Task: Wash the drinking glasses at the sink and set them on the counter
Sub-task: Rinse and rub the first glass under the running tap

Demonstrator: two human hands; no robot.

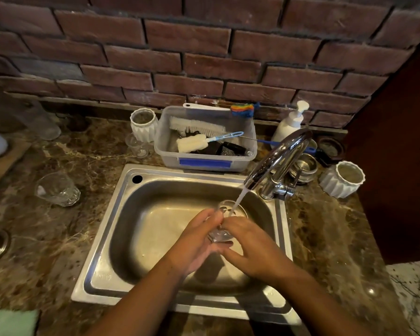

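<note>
1. I read 1 drinking glass (219, 235) held above the basin of the sink (102, 251), directly under the water stream from the faucet (277, 158).
2. The left grip (197, 241) is clamped on the drinking glass, thumb up along its wall and fingers beneath its base.
3. The right grip (252, 246) is clamped on the same drinking glass from the opposite side.
4. Left of the sink, a second glass (57, 189) rests on the worktop (46, 238).
5. Behind the sink sits a plastic tub (165, 146) holding brushes.
6. A soap dispenser (290, 123) stands behind the sink's right rear corner.
</note>
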